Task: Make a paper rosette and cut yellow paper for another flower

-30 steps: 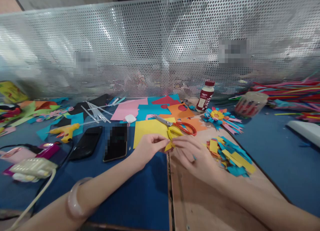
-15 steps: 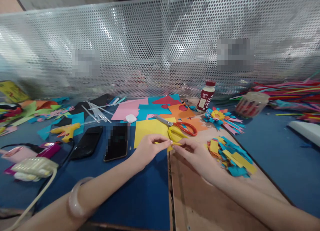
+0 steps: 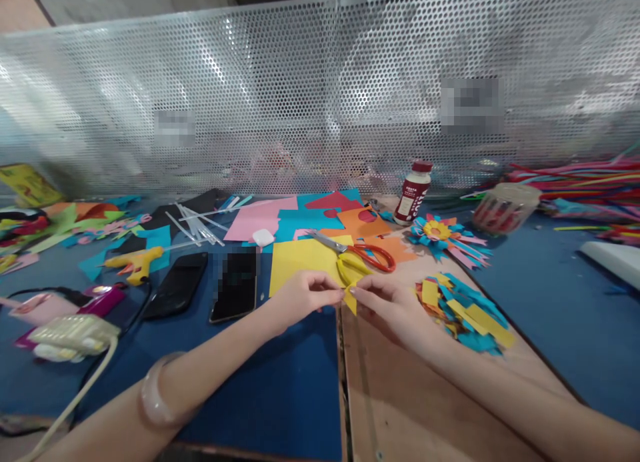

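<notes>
Between my two hands is a small strip of yellow paper [image 3: 351,302], bent so that one pointed end hangs down. My left hand [image 3: 306,294] pinches it from the left, and my right hand [image 3: 391,303] pinches it from the right, fingertips almost touching. Just beyond them lie scissors [image 3: 371,254] with red and yellow handles, blades pointing left, partly over a yellow paper sheet [image 3: 295,262]. To the right of my right hand is a pile of cut paper strips [image 3: 467,319] in yellow, blue and orange.
A paper flower [image 3: 436,231] and a bottle [image 3: 413,194] stand behind the strips. Two phones [image 3: 177,285] and a yellow glue gun [image 3: 137,262] lie left, near a power strip [image 3: 75,335] with cables. Glue sticks [image 3: 197,223], coloured sheets [image 3: 260,217] and a jar [image 3: 505,209] sit farther back.
The yellow paper strip, which lay roughly level between my fingertips, is now bent with an end pointing down. My hands have stayed in nearly the same place.
</notes>
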`<state>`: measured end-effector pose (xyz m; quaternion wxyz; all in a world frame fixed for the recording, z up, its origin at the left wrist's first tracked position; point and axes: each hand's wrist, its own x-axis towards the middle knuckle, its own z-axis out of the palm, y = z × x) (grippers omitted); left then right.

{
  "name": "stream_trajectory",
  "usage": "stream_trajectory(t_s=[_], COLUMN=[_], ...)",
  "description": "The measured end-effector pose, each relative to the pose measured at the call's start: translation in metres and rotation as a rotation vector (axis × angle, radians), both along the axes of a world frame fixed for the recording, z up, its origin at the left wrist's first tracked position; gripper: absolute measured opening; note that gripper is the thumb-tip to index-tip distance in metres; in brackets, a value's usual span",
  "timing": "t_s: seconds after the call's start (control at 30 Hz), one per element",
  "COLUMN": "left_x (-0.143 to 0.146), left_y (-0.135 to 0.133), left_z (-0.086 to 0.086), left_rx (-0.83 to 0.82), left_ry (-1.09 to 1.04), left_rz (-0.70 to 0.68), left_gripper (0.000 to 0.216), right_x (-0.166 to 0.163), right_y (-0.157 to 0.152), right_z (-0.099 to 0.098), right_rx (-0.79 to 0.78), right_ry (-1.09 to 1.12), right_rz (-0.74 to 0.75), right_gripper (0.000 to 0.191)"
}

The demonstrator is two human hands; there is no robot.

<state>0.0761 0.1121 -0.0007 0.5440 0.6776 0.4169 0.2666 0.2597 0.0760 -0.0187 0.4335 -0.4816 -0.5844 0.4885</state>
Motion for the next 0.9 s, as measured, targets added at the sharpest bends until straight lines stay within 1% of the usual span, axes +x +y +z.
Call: stream_trajectory(t_s=[0.1, 0.2, 0.27, 0.3, 0.37, 0.43, 0.5, 0.57, 0.67, 0.77, 0.83, 0.9], left_x=[0.000, 0.001, 0.001, 0.002, 0.002, 0.002, 0.001, 0.001, 0.001, 0.001, 0.001, 0.001], left_y=[-0.001, -0.002, -0.002, -0.002, -0.001, -0.001, -0.001, -0.002, -0.002, -0.001, 0.000, 0.000], left_z=[0.000, 0.002, 0.003, 0.004, 0.005, 0.005, 0.006, 0.005, 0.002, -0.002, -0.003, -0.003], left_rx=[0.019, 0.014, 0.004, -0.004, -0.018, -0.033, -0.043, -0.048, -0.056, -0.090, -0.104, -0.079], left_ry=[0.019, 0.024, 0.019, 0.008, -0.027, -0.060, -0.086, -0.106, -0.144, -0.195, -0.218, -0.214], left_rz=[-0.049, -0.104, -0.105, -0.089, -0.035, 0.008, 0.020, 0.009, -0.014, -0.022, -0.021, -0.019], left_gripper=[0.018, 0.014, 0.013, 0.014, 0.016, 0.016, 0.015, 0.015, 0.015, 0.012, 0.010, 0.009], right_x=[0.005, 0.007, 0.006, 0.005, 0.004, 0.004, 0.006, 0.009, 0.013, 0.014, 0.013, 0.011], right_y=[-0.001, -0.003, -0.006, -0.007, -0.009, -0.009, -0.007, -0.004, -0.001, -0.001, -0.002, -0.002], right_z=[0.005, 0.012, 0.016, 0.017, 0.016, 0.013, 0.008, 0.003, 0.000, 0.000, 0.000, 0.001], right_rx=[0.056, 0.115, 0.179, 0.234, 0.419, 0.683, 0.926, 1.061, 1.099, 1.096, 1.078, 1.007], right_ry=[-0.155, -0.249, -0.322, -0.364, -0.450, -0.539, -0.641, -0.716, -0.734, -0.702, -0.642, -0.555], right_rz=[0.045, 0.083, 0.090, 0.074, 0.009, -0.050, -0.046, -0.010, 0.020, 0.029, 0.016, -0.034], right_gripper=[0.028, 0.026, 0.024, 0.022, 0.018, 0.023, 0.026, 0.020, 0.014, 0.016, 0.017, 0.019])
